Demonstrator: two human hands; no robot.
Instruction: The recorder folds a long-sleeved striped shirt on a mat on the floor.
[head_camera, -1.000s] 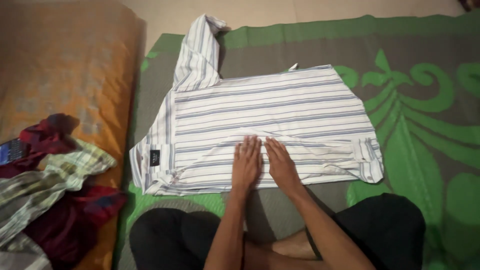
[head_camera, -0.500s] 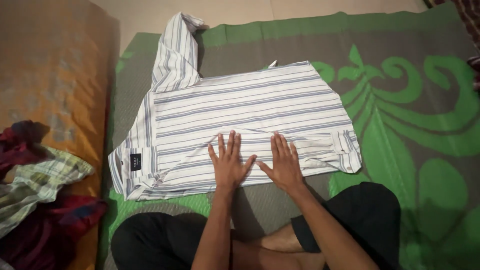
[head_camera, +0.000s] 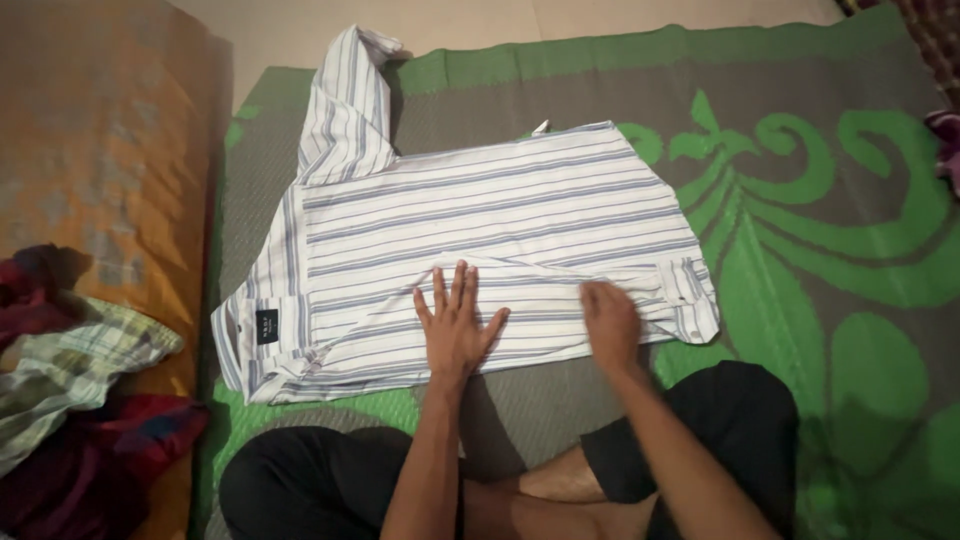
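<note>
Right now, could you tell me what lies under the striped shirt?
The striped shirt lies on a green-and-grey mat. Anything else beneath the shirt is covered.

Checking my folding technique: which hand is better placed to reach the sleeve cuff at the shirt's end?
Right. The right hand lies flat just beside the cuff of the striped shirt; the left hand presses mid-shirt, farther away.

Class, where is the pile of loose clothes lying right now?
In the head view, the pile of clothes lies at lower left on the orange bedding, left of the striped shirt.
</note>
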